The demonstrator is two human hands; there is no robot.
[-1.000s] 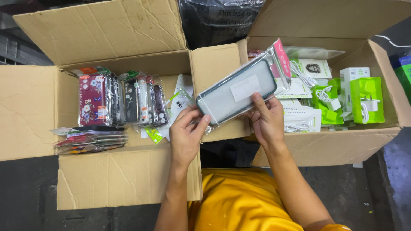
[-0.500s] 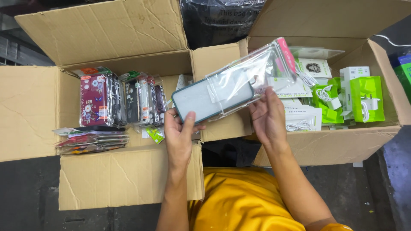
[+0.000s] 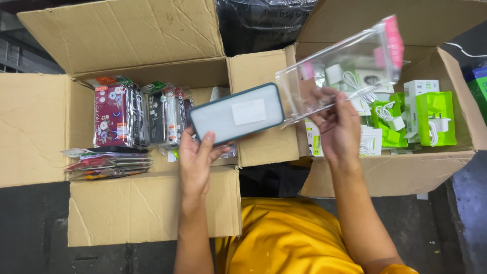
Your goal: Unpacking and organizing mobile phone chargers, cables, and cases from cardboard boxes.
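Holding a phone case (image 3: 237,113) with a dark teal rim and pale back by its lower edge, the left hand (image 3: 197,160) pinches it between thumb and fingers above the seam where the two open boxes meet, tilted so its flat side faces the camera. The right hand (image 3: 339,127) grips one corner of a clear plastic sleeve (image 3: 345,66) with pink trim, lifted apart from the case and slack, apparently empty. Below lie the left cardboard box (image 3: 147,203), with packaged cases (image 3: 137,114) standing on edge in a row, and the right cardboard box (image 3: 390,172), holding green-and-white charger packs (image 3: 431,116). Seen through the sleeve, the goods behind it blur; the label on the case is too small to make out.
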